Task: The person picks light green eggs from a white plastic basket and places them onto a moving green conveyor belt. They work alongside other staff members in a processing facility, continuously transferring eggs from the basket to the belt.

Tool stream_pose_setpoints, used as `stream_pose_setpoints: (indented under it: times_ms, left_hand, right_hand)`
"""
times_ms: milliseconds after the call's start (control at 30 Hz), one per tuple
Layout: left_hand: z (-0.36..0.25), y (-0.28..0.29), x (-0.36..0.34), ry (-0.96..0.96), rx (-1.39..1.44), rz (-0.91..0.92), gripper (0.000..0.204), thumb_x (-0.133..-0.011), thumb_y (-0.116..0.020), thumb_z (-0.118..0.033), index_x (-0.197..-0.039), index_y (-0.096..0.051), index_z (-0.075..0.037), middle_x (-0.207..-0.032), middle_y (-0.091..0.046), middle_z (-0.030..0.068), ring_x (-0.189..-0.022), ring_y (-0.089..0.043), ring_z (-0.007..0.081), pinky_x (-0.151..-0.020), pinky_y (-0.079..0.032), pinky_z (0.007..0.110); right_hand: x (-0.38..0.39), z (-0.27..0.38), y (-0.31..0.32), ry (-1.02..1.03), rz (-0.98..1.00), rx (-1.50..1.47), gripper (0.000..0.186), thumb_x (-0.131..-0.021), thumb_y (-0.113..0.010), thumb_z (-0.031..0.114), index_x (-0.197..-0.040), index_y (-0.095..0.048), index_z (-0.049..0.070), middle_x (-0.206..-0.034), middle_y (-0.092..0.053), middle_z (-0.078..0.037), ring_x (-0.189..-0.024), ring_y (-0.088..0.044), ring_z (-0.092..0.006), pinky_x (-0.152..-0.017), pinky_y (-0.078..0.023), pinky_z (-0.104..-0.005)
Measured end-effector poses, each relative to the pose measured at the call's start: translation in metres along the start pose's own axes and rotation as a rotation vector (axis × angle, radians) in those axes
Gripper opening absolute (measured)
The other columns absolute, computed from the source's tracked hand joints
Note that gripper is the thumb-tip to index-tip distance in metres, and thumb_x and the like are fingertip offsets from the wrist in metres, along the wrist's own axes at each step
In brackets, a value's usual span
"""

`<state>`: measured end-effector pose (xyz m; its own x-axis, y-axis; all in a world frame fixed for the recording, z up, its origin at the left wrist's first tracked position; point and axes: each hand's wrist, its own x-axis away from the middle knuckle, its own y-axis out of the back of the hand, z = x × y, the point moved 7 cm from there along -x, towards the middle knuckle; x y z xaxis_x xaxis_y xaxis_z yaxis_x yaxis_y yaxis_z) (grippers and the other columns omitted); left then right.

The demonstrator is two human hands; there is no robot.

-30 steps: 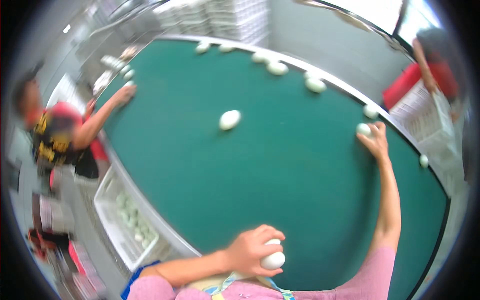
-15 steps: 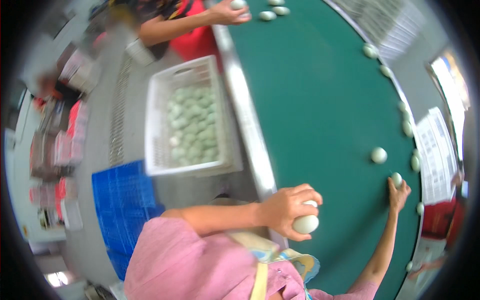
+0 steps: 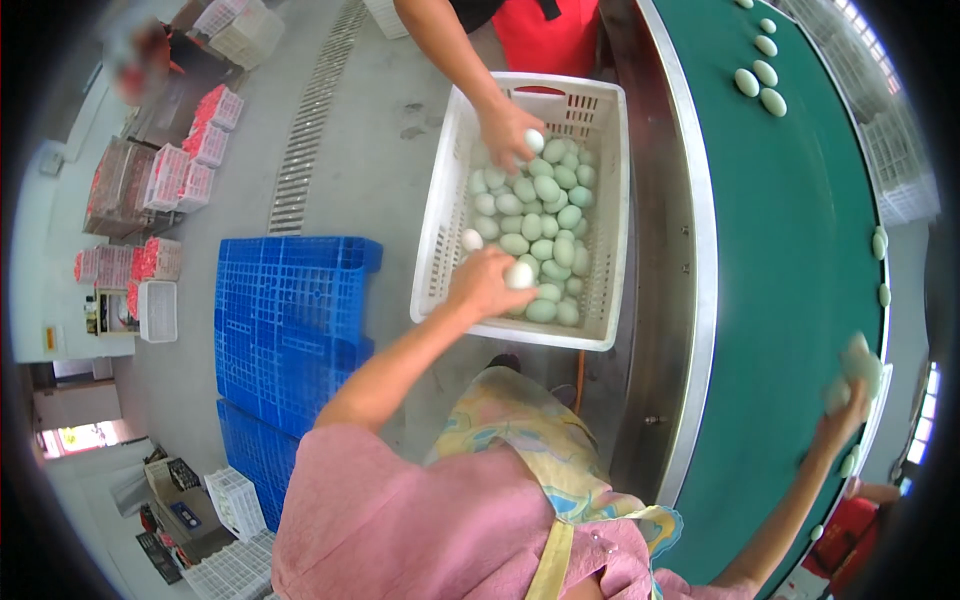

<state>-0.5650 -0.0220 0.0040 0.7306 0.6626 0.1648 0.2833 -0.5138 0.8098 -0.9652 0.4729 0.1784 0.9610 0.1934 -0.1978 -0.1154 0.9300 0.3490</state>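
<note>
A white crate (image 3: pixel 428 240) holds many pale green eggs (image 3: pixel 543 188). My left hand (image 3: pixel 484 284) is inside its near end, closed round a whitish egg (image 3: pixel 519 275) just above the others. At the right edge of the green belt (image 3: pixel 770 250), motion smears my right hand (image 3: pixel 845 412). Its fingers are closed on a pale green egg (image 3: pixel 866 374), and other blurred egg shapes show against them. A co-worker's hand (image 3: pixel 510 130) reaches into the crate's far end with a white egg (image 3: pixel 534 141) at its fingers.
The belt's metal rail (image 3: pixel 703 260) runs beside the crate. Several eggs (image 3: pixel 765 73) lie on the far belt, and others line its right edge. Blue pallets (image 3: pixel 290 320) rest on the floor to the left. Stacked crates (image 3: pixel 170 180) stand farther left.
My left hand has gone from over the belt into the crate with its egg. My right hand has moved along the belt's right edge. The co-worker's hand has come from the belt into the crate.
</note>
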Motion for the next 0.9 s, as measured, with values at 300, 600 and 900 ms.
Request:
stream_pose_setpoints:
  times_ms: [300, 600, 900]
  left_hand:
    - [0.117, -0.072, -0.089, 0.231, -0.342, 0.225, 0.062, -0.068, -0.070, -0.057, -0.099, -0.072, -0.004, -0.116, -0.057, 0.0167, -0.111, -0.053, 0.0354, -0.088, -0.050, 0.046]
    - [0.097, -0.082, -0.088, 0.285, -0.439, 0.203, 0.060, -0.074, -0.074, -0.052, -0.105, -0.067, 0.000, -0.114, -0.057, 0.0146, -0.112, -0.049, 0.0340, -0.089, -0.046, 0.048]
    - [0.116, -0.109, -0.082, 0.084, -0.410, 0.051, 0.071, -0.071, -0.078, -0.050, -0.116, -0.055, 0.000, -0.114, -0.053, 0.0165, -0.114, -0.046, 0.0361, -0.089, -0.046, 0.050]
  right_hand:
    - [0.217, 0.053, -0.496, 0.598, 1.441, 0.900, 0.058, -0.067, -0.079, 0.050, -0.109, -0.072, 0.012, -0.123, -0.051, -0.017, -0.111, -0.054, -0.0355, -0.089, -0.051, -0.0418]
    - [0.229, -0.093, -0.530, 0.353, 1.186, 1.147, 0.031, -0.076, -0.072, 0.026, -0.098, -0.072, 0.005, -0.123, -0.047, -0.016, -0.114, -0.047, -0.0403, -0.090, -0.052, -0.0419]
    - [0.245, -0.085, -0.525, 0.058, 1.065, 0.802, 0.049, -0.079, -0.068, 0.020, -0.126, -0.056, 0.012, -0.142, -0.038, -0.021, -0.129, -0.036, -0.0494, -0.106, -0.038, -0.0506]
